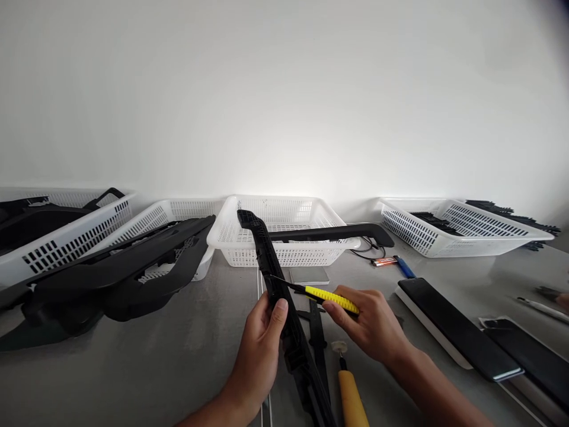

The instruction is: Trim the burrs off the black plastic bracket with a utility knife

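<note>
My left hand point(262, 339) is closed around a long black plastic trim part point(294, 341), its thumb pressed on the ribbed inner face. The part slants from the bottom edge up toward the middle basket, its curved end at the top. In my right hand point(371, 320) is a utility knife point(331, 298) with a yellow and black handle. The blade points left and meets the part's edge just above my left thumb; whether it cuts in cannot be made out. A second black trim part point(329, 233) lies across the middle basket's rim, behind the held one.
White baskets stand along the wall: one in the middle point(284, 256), one at right point(427, 242), others at left holding black parts point(115, 267). A yellow-handled tool point(351, 397), a black caliper-like tool point(317, 332), a lighter point(384, 261) and dark flat boxes point(457, 326) lie on the grey table.
</note>
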The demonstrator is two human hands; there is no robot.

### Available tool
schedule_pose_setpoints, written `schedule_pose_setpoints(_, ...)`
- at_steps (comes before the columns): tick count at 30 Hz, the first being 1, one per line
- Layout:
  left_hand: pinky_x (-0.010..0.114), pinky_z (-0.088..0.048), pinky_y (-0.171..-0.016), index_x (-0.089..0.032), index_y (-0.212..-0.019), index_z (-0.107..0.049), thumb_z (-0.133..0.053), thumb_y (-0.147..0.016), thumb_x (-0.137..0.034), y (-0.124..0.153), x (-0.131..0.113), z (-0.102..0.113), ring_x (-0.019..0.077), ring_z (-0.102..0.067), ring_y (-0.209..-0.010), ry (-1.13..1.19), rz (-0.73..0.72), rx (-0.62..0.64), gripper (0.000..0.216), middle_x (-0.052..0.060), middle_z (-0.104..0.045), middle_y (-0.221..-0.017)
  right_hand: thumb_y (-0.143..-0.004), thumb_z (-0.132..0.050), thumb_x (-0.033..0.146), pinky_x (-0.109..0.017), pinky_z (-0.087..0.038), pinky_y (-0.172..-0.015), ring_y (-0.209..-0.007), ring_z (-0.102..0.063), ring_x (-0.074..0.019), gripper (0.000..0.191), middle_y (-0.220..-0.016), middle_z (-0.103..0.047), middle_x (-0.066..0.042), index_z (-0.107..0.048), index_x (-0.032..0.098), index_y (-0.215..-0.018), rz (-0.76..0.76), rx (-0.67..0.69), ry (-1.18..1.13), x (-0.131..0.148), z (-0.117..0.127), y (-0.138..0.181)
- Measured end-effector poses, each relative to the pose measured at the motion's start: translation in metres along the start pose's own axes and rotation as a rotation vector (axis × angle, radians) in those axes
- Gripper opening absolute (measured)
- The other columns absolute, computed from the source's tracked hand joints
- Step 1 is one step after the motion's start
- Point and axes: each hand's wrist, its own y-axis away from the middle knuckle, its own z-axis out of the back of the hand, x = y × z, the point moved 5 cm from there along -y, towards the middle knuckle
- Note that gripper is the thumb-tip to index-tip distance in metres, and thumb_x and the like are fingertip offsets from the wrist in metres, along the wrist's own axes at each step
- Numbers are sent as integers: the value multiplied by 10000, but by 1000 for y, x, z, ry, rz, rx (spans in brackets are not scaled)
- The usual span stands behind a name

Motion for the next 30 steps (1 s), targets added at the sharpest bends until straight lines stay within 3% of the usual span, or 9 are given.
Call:
schedule_pose_setpoints(6,350,-443,-1143,-256,-1335,-687,-654,-970,-528,-2,1,0,279,-588,-1344,19,-2,-6,456,67,-709,-1369,-1015,-535,579,-253,-256,-522,-478,-335,-74,547,-535,-399,43,-485,187,-637,37,7,-10,0,-2,0)
schedule_pose_setpoints(11,366,-519,-1023,-232,-1340,-687,-674,-939,-531,1,-2,-2,317,-629,-1281,60,53,11,501,90,-734,-1304,-1026,-517,563,-257,-233,-520,-496,-313,-70,561,-550,-374,44,-438,182,-622,20,3,-42,-5,-2,-1)
schedule_pose_setpoints(20,287,-529,-734,-216,-1183,-755,-701,-895,-548,7,0,3,237,-712,-842,73,82,-41,443,24,-749,-820,-992,-524,598,-267,-223,-526,-504,-301,-76,564,-563,-339,43,-400,191,-621,9,79,-54,-5,1,-3)
schedule_pose_setpoints(26,308,-535,-694,-163,-997,-757,-754,-790,-646,5,11,13,242,-696,-781,118,162,-199,526,43,-727,-780,-986,-525,611,-269,-220,-536,-534,-308,-81,569,-582,-357,38,-422,186,-622,-3,89,-94,-8,3,-4)
schedule_pose_setpoints(30,283,-468,-559,-161,-946,-733,-741,-780,-670,6,13,11,183,-596,-596,104,187,-157,536,-8,-626,-660,-970,-557,603,-263,-229,-539,-543,-322,-83,559,-587,-357,39,-429,185,-622,-26,63,-111,-11,7,-5)
